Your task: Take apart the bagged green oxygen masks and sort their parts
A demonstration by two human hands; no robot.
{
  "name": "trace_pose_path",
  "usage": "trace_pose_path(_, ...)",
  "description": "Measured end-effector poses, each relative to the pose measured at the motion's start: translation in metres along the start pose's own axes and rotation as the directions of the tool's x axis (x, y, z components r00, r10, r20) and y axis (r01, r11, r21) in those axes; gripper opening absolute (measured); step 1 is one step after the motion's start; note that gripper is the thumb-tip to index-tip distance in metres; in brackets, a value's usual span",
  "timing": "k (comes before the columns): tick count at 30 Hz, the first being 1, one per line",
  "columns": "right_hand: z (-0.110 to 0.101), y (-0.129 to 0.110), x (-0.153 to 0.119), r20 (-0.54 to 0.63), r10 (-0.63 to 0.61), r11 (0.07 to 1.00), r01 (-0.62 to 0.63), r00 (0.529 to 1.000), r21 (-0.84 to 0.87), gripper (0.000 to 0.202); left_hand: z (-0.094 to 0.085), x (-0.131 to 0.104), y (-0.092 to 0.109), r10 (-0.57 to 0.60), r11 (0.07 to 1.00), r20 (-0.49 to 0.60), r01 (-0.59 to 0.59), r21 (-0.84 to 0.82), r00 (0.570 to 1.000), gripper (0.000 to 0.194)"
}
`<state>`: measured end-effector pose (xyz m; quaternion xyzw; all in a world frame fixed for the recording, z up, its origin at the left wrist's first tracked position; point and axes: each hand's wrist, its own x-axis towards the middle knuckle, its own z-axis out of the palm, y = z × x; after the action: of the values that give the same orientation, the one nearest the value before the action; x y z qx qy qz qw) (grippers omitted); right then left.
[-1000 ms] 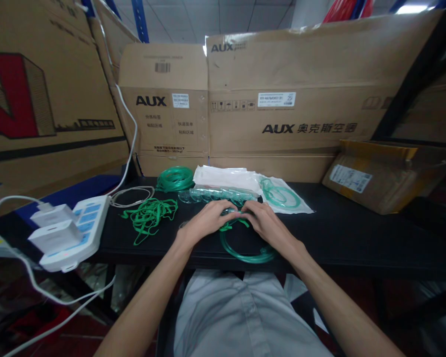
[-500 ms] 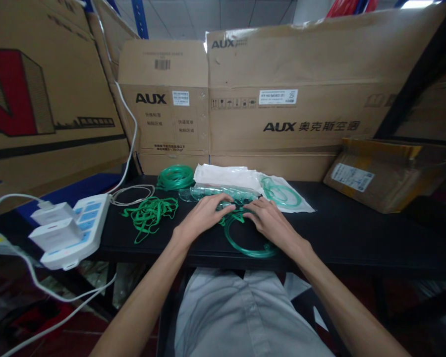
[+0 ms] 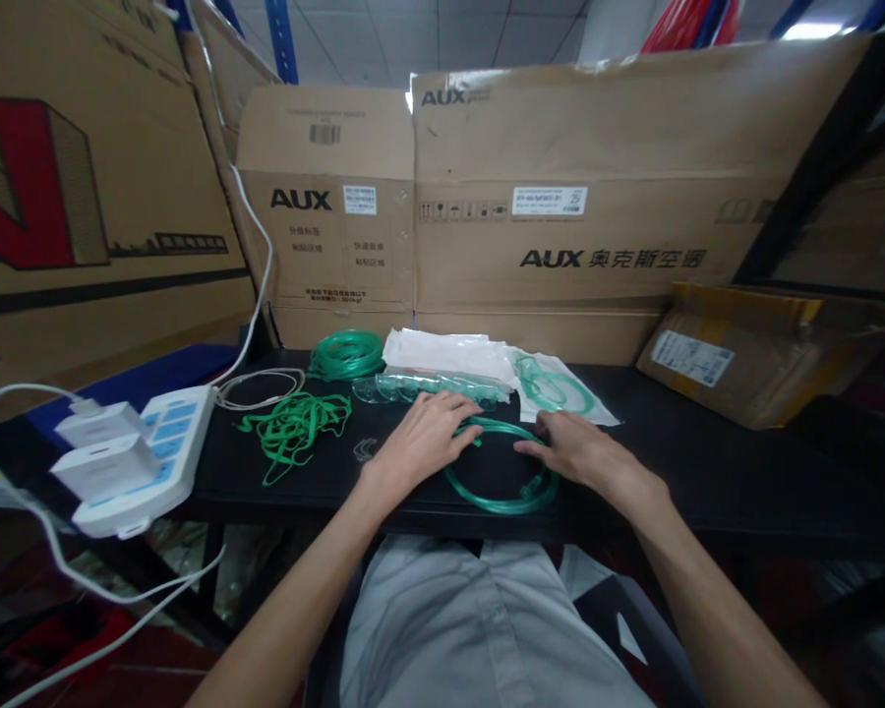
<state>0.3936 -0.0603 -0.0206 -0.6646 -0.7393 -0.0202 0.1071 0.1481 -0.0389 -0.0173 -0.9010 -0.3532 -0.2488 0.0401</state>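
Note:
A coil of clear green tubing [image 3: 498,506] lies near the table's front edge, with a small connector on its lower right. My left hand [image 3: 424,438] rests at its upper left, thumb and fingers closed about the tubing and a bit of green strap. My right hand [image 3: 586,452] is at the coil's upper right, thumb and bent fingers apart; whether it touches the tubing is hard to see. Just behind are clear green-tinted plastic mask shells [image 3: 390,388]. Small clear or metallic curved pieces [image 3: 364,449] lie left of my left hand.
Green elastic straps [image 3: 295,428] lie tangled on the left, near another green tubing coil [image 3: 346,354]. White packets [image 3: 449,352] and a bagged tube set [image 3: 560,383] lie behind. A power strip [image 3: 147,462] stands left; a taped carton [image 3: 730,349] sits right. Cardboard panels [image 3: 560,285] wall the back.
My right hand has moved right, away from my left hand, and the tubing coil between them now shows more fully. My left hand has shifted slightly, uncovering the small curved pieces.

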Motion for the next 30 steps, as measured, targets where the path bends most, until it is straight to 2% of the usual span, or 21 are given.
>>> trace_pose_path(5, 0.006, -0.001, 0.003, 0.01, 0.008, 1.0, -0.008, 1.0, 0.003, 0.004, 0.015, -0.001, 0.0, 0.023, 0.999, 0.037, -0.024, 0.04, 0.999, 0.031)
trace_pose_path(11, 0.004, 0.007, 0.007, -0.021, 0.001, 1.0, 0.0, 1.0, 0.03, 0.012, 0.008, -0.001, -0.003, -0.001, 0.999, 0.047, -0.001, 0.052, 0.999, 0.033)
trace_pose_path(17, 0.008, 0.006, 0.004, 0.025, -0.029, 0.999, 0.028, 0.999, 0.03, 0.007, 0.006, -0.001, -0.002, -0.032, 0.999, 0.058, 0.029, 0.042, 0.998, 0.033)
trace_pose_path(20, 0.005, 0.005, 0.002, 0.02, 0.004, 1.0, -0.004, 1.0, 0.007, 0.006, 0.007, -0.002, -0.004, -0.049, 0.998, 0.041, 0.047, 0.051, 0.998, 0.036)
trace_pose_path(23, -0.004, 0.01, 0.0, -0.022, 0.031, 0.999, -0.032, 0.999, -0.01, 0.013, 0.007, -0.001, -0.007, -0.066, 0.996, 0.032, 0.064, 0.056, 0.997, 0.036)
trace_pose_path(26, -0.022, 0.014, -0.004, -0.133, 0.016, 0.999, -0.01, 0.991, 0.044, 0.021, 0.004, 0.001, -0.004, -0.084, 0.995, -0.003, 0.084, 0.048, 0.996, 0.035)
trace_pose_path(30, -0.054, 0.004, -0.014, -0.247, -0.083, 0.959, 0.144, 0.966, 0.243, 0.018, -0.009, 0.005, 0.013, -0.079, 0.992, -0.188, 0.058, -0.115, 0.979, 0.035)
